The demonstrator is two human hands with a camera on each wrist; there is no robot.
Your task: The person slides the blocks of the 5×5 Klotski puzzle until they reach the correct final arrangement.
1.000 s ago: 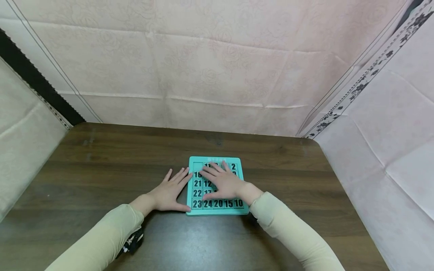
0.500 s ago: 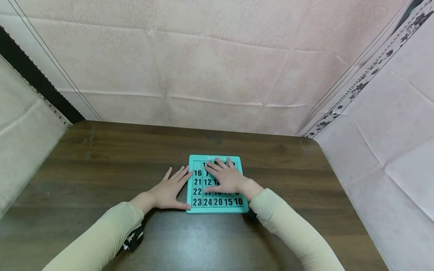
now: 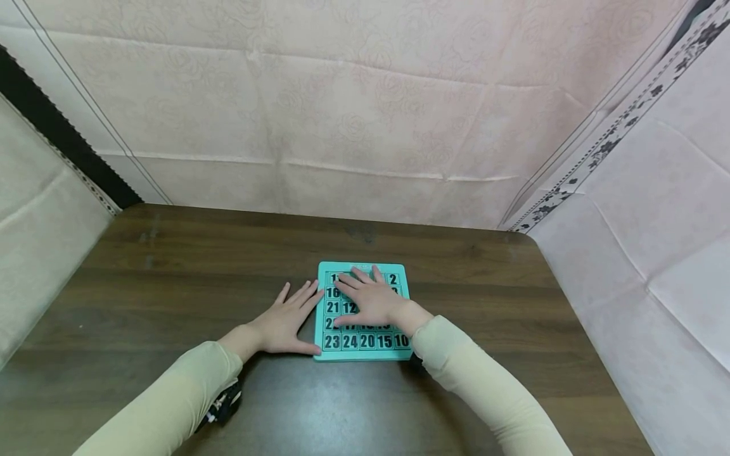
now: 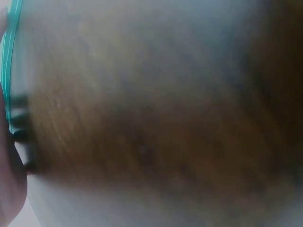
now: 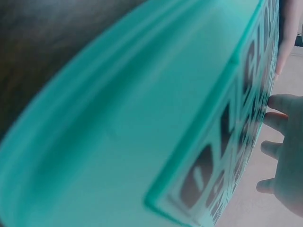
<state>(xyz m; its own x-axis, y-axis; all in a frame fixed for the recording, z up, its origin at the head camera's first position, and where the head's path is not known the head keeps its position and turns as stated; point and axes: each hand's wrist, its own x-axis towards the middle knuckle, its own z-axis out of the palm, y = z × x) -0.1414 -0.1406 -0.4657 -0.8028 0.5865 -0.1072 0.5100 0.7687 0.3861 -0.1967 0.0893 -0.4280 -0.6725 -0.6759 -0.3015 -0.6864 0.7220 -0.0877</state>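
Teal number board [image 3: 365, 356], with a small move on top

Half a second ago, the right hand [image 3: 373, 305] was further right on the board. Now it has slid left. The 2 tile [image 3: 393, 278] by the board's far right corner shows plainly, and the thumb [image 3: 346, 320] covers part of the 22 tile [image 3: 329, 324] by the board's left edge. That likely means the fingers are busy with a different spot among the numbers. The left hand [image 3: 279, 328] has stayed at the board's left edge — maybe to keep it steady.

Neither hand grips anything. Both have their fingers spread, the left touching the board's edge, the right over its tiles. It's hard to tell if the right fingertips push down.

Now the counting. One board lies flat on one brown table [image 3: 228, 272]. Two hands and two pale sleeves [image 3: 165, 399] reach in from the board's near side. Its nearest row has five tiles [image 3: 367, 342] — 23, 24, 20, 15 and 10. The right hand hides some others, so nobody can count them all.
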